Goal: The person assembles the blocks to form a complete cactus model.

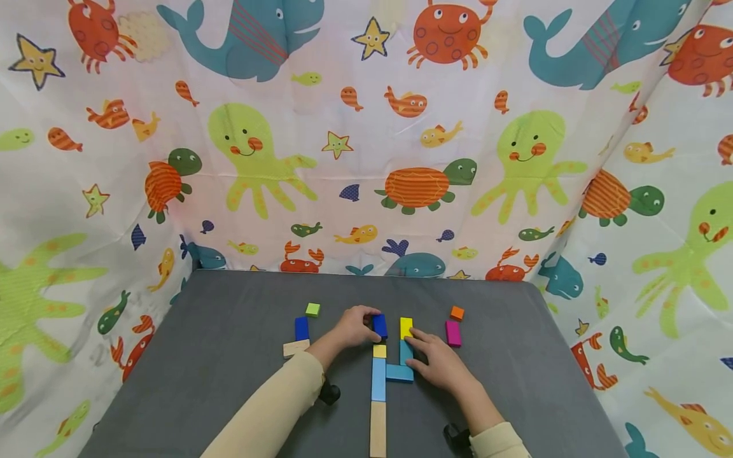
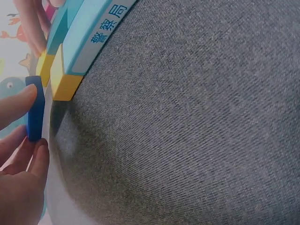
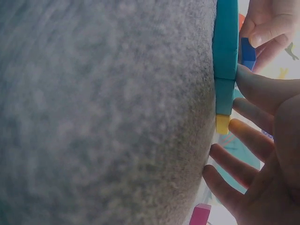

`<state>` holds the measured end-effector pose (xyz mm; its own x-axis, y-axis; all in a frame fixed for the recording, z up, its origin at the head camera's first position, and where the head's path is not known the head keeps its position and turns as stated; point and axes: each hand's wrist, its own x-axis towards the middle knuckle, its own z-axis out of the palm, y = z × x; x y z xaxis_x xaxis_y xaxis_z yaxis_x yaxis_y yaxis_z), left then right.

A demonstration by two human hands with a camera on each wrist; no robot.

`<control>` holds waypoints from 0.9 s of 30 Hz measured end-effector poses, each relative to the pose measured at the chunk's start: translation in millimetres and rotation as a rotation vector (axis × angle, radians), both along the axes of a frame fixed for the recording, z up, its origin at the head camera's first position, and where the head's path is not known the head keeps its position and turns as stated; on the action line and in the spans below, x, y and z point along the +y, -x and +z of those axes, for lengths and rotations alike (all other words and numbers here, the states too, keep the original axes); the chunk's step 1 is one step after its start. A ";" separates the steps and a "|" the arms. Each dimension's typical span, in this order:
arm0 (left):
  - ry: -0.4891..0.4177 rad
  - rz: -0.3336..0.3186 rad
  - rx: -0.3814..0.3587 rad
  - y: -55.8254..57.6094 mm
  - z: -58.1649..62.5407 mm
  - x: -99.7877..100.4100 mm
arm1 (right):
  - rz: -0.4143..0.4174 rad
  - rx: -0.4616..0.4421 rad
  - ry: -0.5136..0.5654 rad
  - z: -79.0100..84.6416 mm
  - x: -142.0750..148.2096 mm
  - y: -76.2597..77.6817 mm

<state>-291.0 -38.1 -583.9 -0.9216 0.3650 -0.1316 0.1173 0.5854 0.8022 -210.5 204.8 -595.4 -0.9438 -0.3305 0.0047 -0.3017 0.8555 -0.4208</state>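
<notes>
Near the middle of the gray desk (image 1: 229,381) lay a long light blue block (image 1: 378,380), with dark writing (image 2: 108,24) on its side in the left wrist view. A small yellow block (image 1: 380,351) touched its far end, and a long tan block (image 1: 378,429) met its near end. Beyond the light blue block, past that small yellow block, was a dark blue block (image 1: 380,326). The left hand (image 1: 350,327) was grasping it, the thumb on one side and fingers on the other; whether it touched the desk could not be told.

To the right of the light blue block, a teal block (image 1: 399,373) lay crosswise against it. A second teal block (image 1: 406,352) ran away from the crosswise one's right end, and a bright yellow block (image 1: 406,327) followed at its far end. The right hand (image 1: 439,359) grasped nothing; its fingers were spread, with thumb and fingertips against this row's right side.

Left of the light blue block and farther off were a second blue block (image 1: 301,328), a short tan block (image 1: 296,348) just nearer and a green block (image 1: 312,310). Well to its right and beyond lay a magenta block (image 1: 453,333) and an orange block (image 1: 456,313). A sea-animal cloth (image 1: 355,222) hung behind, far beyond it.
</notes>
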 end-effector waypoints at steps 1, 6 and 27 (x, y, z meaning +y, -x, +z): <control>-0.001 -0.008 -0.003 0.1 0.0 -0.3 | 0.000 0.001 0.001 0.1 0.0 0.3; 0.003 -0.048 -0.012 -0.8 -0.9 -3.6 | 0.005 0.004 0.003 0.1 -0.4 2.2; 0.041 -0.075 -0.010 -0.9 -9.2 -3.1 | 0.010 0.004 0.001 -0.3 0.5 0.9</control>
